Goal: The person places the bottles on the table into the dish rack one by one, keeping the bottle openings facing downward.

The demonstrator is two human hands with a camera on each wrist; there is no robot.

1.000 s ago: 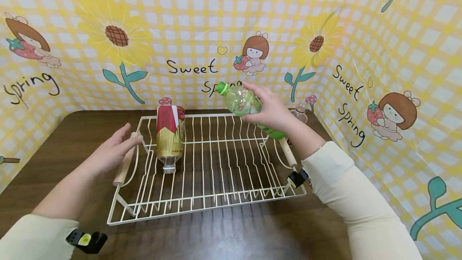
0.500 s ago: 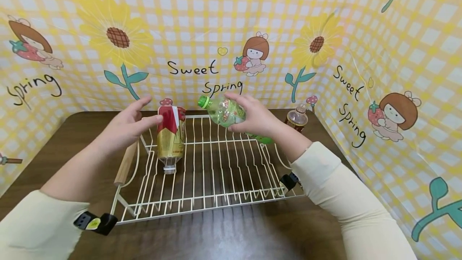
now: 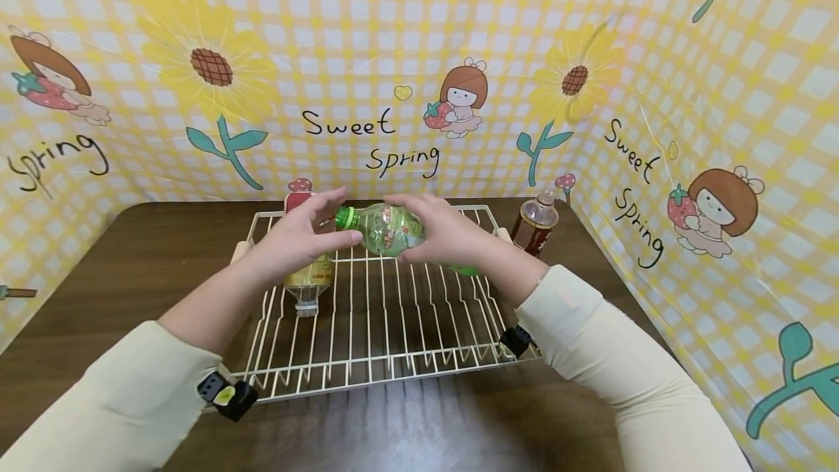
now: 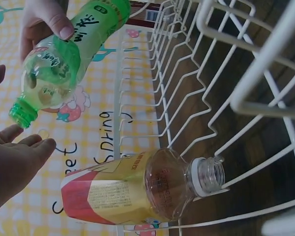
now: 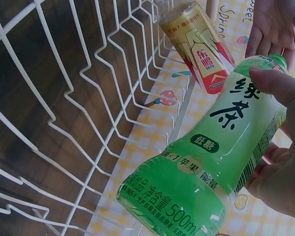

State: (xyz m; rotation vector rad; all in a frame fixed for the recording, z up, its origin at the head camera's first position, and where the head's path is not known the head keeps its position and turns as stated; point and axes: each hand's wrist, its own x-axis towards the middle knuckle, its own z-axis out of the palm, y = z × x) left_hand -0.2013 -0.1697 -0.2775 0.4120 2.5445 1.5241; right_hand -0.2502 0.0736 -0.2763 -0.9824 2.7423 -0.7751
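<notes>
My right hand (image 3: 452,231) grips a green tea bottle (image 3: 390,230) round its middle, holding it tilted above the rack with its green neck end to the left. Its green label faces the right wrist camera. My left hand (image 3: 298,235) is at that neck end, fingers extended and thumb apart; the left wrist view shows a small gap between fingertips and bottle mouth. Behind the left hand, a red and gold bottle (image 4: 118,191) stands upside down in the white wire rack (image 3: 393,363), its uncapped neck pointing down. The left hand partly hides it in the head view.
A brown-labelled bottle (image 3: 537,218) stands on the dark wooden table (image 3: 419,428) to the right, partly behind the right forearm. The rack has wooden side handles (image 3: 241,250). A yellow checked cloth (image 3: 367,57) hangs behind and at both sides.
The right hand has carried the green tea bottle leftward and lower. The left hand has moved right from the rack's left handle, past the red and gold bottle, to the green bottle's neck.
</notes>
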